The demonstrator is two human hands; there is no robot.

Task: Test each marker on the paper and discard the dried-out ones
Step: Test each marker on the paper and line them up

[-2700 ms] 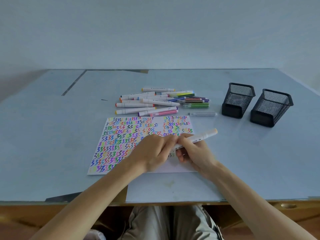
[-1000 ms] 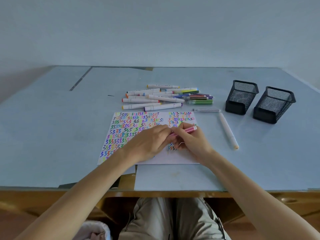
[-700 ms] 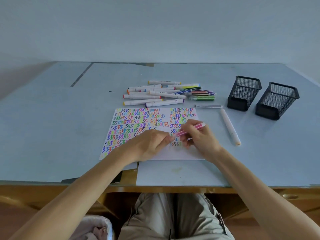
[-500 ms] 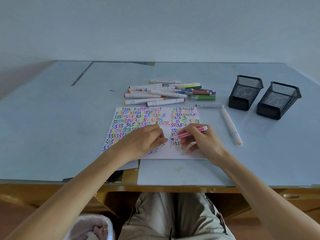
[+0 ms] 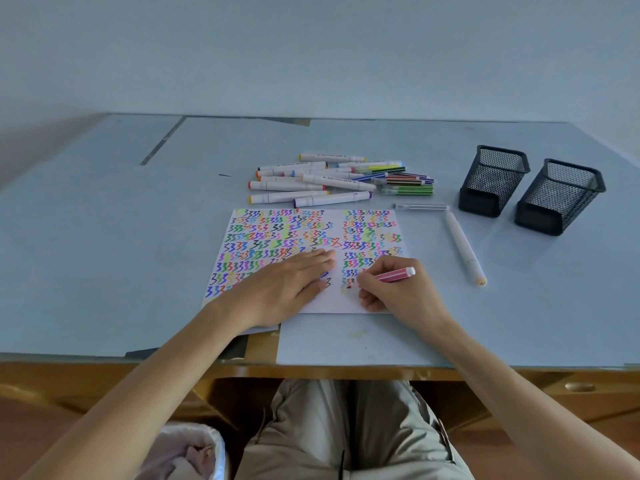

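Here we are mid-test: our right hand [image 5: 403, 292] pinches the pink marker [image 5: 394, 274] in a writing grip, tip down on the paper [image 5: 332, 304] just right of the frame's centre, where a small red mark shows beside the fingertips. Our left hand [image 5: 287, 284] lies flat with straight fingers, pressing the sheet to the table [image 5: 104, 254]. To do this well, we judge, we keep that flat press close to the tip so the sheet cannot slide, draw a short zigzag in the bare strip at the sheet's lower edge, and use light, even pressure: a faint or broken line would mark a dry marker. The untested pile of markers [image 5: 332, 180] sits above the paper, centre frame; a white marker [image 5: 464, 247] lies to the right, near two black mesh holders [image 5: 530, 188] at upper right. A lined bin [image 5: 187, 452] shows at bottom left, likely for discards.
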